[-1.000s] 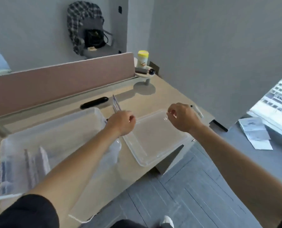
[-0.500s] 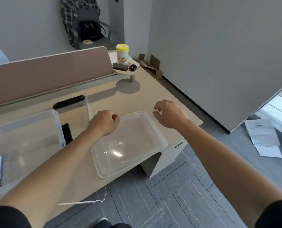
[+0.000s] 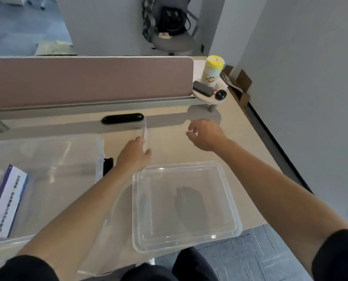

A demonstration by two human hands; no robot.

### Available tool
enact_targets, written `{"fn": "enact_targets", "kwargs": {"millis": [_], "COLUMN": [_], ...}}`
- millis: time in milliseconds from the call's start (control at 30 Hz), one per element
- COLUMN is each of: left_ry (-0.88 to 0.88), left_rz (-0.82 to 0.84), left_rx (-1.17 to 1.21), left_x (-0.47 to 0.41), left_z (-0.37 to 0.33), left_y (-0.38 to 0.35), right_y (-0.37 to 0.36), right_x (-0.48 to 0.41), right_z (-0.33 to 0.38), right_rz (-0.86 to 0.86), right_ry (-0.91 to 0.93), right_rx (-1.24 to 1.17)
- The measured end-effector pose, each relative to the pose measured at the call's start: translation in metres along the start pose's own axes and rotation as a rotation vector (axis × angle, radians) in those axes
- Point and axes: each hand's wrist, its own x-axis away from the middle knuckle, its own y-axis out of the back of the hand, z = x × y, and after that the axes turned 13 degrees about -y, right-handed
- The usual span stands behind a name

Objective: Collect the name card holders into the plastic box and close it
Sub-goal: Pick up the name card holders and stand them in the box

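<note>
A clear plastic box (image 3: 47,151) stands on the desk at the left, with name card holders (image 3: 7,199) carrying printed cards leaning inside its near left end. Its clear lid (image 3: 228,203) lies flat at the desk's front edge on the right. My left hand (image 3: 133,154) is closed on a thin clear name card holder (image 3: 144,128) that stands on edge between box and lid. Beyond the lid my right hand (image 3: 206,133) hovers over the desk, fingers loosely curled and holding nothing.
A pink divider panel (image 3: 88,80) runs along the back of the desk. A black oblong object (image 3: 122,118) lies in front of it. A small round shelf (image 3: 209,96) at the back right carries a yellow-capped canister (image 3: 211,72) and dark items. A chair (image 3: 169,33) stands behind.
The view has swung down and left, so the lid now sits near the front edge. My left hand has moved forward with the clear holder upright in it. My right hand has opened slightly.
</note>
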Motion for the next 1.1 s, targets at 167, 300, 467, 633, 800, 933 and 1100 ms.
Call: {"fn": "enact_targets", "kwargs": {"millis": [167,300,467,633,800,933,1100], "left_ry": [0.199,0.388,0.549,0.633,0.618,0.581,0.501], "left_rz": [0.001,0.029,0.032,-0.024,-0.039,-0.117,-0.185], "left_rx": [0.046,0.103,0.100,0.098,0.098,0.105,0.119], "left_x": [-0.026,-0.047,-0.071,-0.085,-0.081,-0.068,-0.042], "left_z": [0.025,0.037,0.038,0.032,0.032,0.024,0.006], "left_y": [-0.015,-0.044,-0.068,-0.080,-0.079,-0.071,-0.043], "right_y": [-0.026,-0.061,-0.105,-0.138,-0.146,-0.134,-0.105], "right_x": [-0.082,-0.145,-0.201,-0.229,-0.226,-0.213,-0.179], "right_z": [0.040,0.072,0.100,0.108,0.107,0.108,0.112], "right_rz": [0.136,0.265,0.385,0.520,0.531,0.521,0.409], "right_ry": [0.147,0.267,0.342,0.329,0.287,0.285,0.299], "right_rx": [0.023,0.033,0.028,-0.091,-0.243,-0.346,-0.459]}}
